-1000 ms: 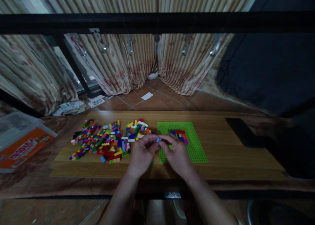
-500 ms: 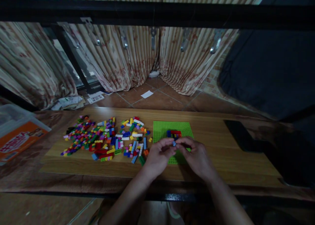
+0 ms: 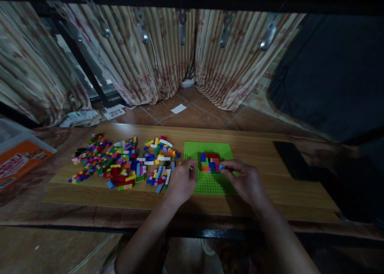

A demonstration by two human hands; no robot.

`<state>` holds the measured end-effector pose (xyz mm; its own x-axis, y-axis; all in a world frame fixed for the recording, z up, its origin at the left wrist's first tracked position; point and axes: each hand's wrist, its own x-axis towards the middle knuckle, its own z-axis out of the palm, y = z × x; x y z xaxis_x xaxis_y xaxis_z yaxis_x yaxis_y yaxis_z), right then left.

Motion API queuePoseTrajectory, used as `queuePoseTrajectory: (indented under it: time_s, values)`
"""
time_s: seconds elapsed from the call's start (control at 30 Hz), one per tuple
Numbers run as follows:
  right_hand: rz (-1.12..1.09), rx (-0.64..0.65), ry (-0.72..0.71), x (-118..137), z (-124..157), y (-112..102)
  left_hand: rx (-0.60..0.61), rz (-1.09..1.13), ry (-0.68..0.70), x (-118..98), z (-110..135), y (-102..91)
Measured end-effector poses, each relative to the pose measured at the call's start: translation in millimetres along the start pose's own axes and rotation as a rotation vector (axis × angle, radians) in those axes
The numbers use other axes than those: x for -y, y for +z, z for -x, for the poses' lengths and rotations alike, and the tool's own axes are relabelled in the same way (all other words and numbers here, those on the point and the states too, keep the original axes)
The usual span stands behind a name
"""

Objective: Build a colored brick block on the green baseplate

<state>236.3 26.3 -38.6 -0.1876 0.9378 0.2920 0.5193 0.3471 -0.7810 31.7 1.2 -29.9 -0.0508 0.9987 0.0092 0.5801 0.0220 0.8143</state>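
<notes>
My right hand pinches a small light-blue brick between thumb and fingertips. That brick is at the right side of a low block of coloured bricks, in red, blue, orange and purple; whether it touches the block I cannot tell. The block sits on a green studded baseplate. Over the baseplate's left edge is my left hand, its thumb and index finger slightly apart with nothing visible between them.
Many loose bricks lie spread over the left part of the wooden board. Farther left stands a clear box with an orange label. A dark flat object rests to the right. A dark bar with metal hooks crosses above.
My hands have parted from above the baseplate. The left moved left and released the light-blue brick; the right carried it to the coloured block's right side. The camera view has tilted slightly down.
</notes>
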Motion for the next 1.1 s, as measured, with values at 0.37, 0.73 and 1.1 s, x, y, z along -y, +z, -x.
queuePoseTrajectory:
  time_s: [0.37,0.73,1.1]
  values:
    - [0.142,0.13,-0.173,6.1,-5.7,18.8,0.054,-0.149,0.095,-5.0,4.7,5.7]
    - [0.159,0.095,-0.129,4.2,-4.8,12.9,0.081,-0.211,0.097,-3.5,5.1,6.5]
    - [0.308,0.051,-0.148,-3.9,-2.3,13.3,0.085,-0.232,0.122,-5.5,8.0,6.5]
